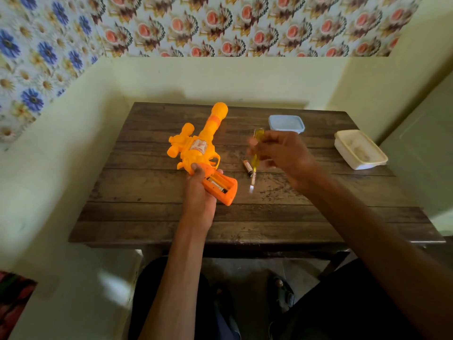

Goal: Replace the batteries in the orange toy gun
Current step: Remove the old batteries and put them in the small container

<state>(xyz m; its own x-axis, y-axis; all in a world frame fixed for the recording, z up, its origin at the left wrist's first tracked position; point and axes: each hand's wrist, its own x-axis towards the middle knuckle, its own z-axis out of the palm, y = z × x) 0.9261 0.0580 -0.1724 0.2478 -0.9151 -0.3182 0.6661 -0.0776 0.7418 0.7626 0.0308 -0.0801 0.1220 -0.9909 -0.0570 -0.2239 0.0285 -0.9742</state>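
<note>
Gripping toy gun (196, 150), left hand (199, 192); right hand (282, 153) pinches screwdriver (255, 163) (blurred) beside battery (248, 168); blue tub (286, 123) behind.

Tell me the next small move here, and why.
Probably set the screwdriver down on the table. The toy gun, held by the left hand, has its battery compartment open with a battery inside; a loose battery lies nearby. The right hand grips the tool, so it cannot handle batteries.

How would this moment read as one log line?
left hand: grips toy gun | compartment: open, cell inside | right hand: holds screwdriver | loose battery: on table
</note>
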